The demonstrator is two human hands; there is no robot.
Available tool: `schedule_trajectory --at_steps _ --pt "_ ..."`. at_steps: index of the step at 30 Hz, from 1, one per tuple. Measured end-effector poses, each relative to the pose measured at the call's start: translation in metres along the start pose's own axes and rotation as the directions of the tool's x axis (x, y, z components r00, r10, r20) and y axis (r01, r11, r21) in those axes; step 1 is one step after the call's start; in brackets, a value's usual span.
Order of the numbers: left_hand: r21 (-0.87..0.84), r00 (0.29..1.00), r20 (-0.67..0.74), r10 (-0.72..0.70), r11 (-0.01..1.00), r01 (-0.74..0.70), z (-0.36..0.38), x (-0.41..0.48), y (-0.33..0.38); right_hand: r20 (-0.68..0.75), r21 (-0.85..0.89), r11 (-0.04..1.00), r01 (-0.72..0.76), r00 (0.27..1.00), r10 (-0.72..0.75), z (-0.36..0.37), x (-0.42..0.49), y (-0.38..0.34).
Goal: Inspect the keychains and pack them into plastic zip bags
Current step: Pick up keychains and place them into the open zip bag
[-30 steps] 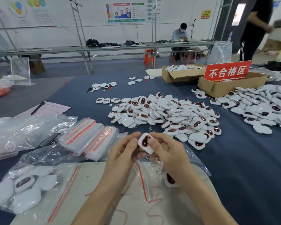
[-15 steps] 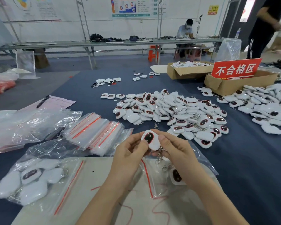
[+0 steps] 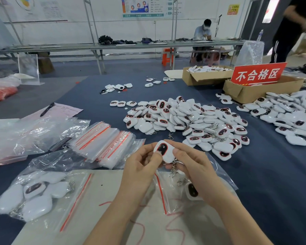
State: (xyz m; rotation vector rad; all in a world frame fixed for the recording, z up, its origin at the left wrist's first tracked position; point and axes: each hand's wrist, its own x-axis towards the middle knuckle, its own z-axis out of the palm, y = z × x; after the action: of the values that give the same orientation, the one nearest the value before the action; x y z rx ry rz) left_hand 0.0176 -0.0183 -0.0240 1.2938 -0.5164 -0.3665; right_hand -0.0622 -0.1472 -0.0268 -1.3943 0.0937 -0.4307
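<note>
Both hands hold one white keychain with a dark red-rimmed window, just above the table's near middle. My left hand pinches its left side and my right hand grips its right side, the metal chain dangling below. Under my hands lies an open zip bag with another keychain in it. A filled zip bag lies at the near left. A stack of empty zip bags sits left of my hands. A big pile of keychains spreads ahead.
A second pile of keychains lies at the right. Two cardboard boxes stand at the back right, one bearing a red sign. Loose plastic bags, paper and a pen lie at the left. People are by the far bench.
The keychain has turned in my hands, its dark window now tilted up toward me; both hands keep their hold on it.
</note>
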Motion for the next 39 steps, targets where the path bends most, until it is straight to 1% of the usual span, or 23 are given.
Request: schedule_trajectory --at_steps 2,5,7,10,15,18,22,25,27,29,31,34,39 --pt "-0.026 1.000 0.012 -0.012 1.000 0.012 0.001 0.000 0.000 -0.033 -0.077 0.997 0.014 0.999 -0.016 0.001 0.000 -0.001" --pt "0.005 1.000 -0.006 -0.024 1.000 0.024 0.000 0.000 -0.002 -0.136 -0.235 0.971 0.045 0.988 -0.078 0.001 0.002 0.001" --pt "0.006 0.999 -0.015 -0.045 0.999 0.045 0.001 0.001 -0.004 -0.164 -0.288 0.956 0.063 0.980 -0.114 0.001 0.003 0.003" --pt "0.012 0.998 -0.019 -0.064 0.998 0.065 0.000 0.002 -0.005 -0.151 -0.311 0.947 0.085 0.979 -0.137 0.003 0.003 0.003" --pt "0.065 0.998 -0.024 -0.056 0.996 0.057 -0.003 0.002 -0.005 -0.117 -0.344 0.933 0.107 0.981 -0.156 0.003 0.001 0.002" --pt "0.066 0.997 -0.038 -0.063 0.996 0.066 -0.004 0.002 -0.005 -0.101 -0.323 0.941 0.100 0.985 -0.139 0.005 0.000 0.001" --pt "0.010 0.995 -0.036 -0.094 0.995 0.094 -0.003 0.003 -0.005 -0.095 -0.216 0.975 0.050 0.993 -0.072 0.008 0.000 -0.001" --pt "-0.107 0.992 -0.020 -0.123 0.987 0.120 0.001 0.002 -0.002 -0.132 -0.173 0.984 0.033 0.990 -0.057 0.005 0.001 -0.003" --pt "-0.216 0.987 0.012 -0.163 0.963 0.162 0.003 0.003 0.002 -0.163 -0.151 0.988 0.033 0.985 -0.058 0.001 0.002 -0.003" --pt "-0.281 0.981 0.038 -0.191 0.940 0.194 0.003 0.004 0.005 -0.173 -0.112 0.993 0.018 0.984 -0.037 -0.002 0.002 -0.002" --pt "-0.305 0.979 0.053 -0.195 0.931 0.202 0.003 0.004 0.005 -0.169 -0.067 0.998 -0.003 0.986 -0.008 -0.004 0.004 0.000" --pt "-0.318 0.978 0.067 -0.197 0.925 0.208 0.003 0.004 0.004 -0.152 -0.048 0.998 -0.027 0.988 0.020 -0.005 0.005 0.002" --pt "-0.312 0.977 0.089 -0.193 0.926 0.211 0.002 0.005 0.001 -0.165 -0.031 0.999 -0.021 0.986 0.015 -0.005 0.005 0.003"
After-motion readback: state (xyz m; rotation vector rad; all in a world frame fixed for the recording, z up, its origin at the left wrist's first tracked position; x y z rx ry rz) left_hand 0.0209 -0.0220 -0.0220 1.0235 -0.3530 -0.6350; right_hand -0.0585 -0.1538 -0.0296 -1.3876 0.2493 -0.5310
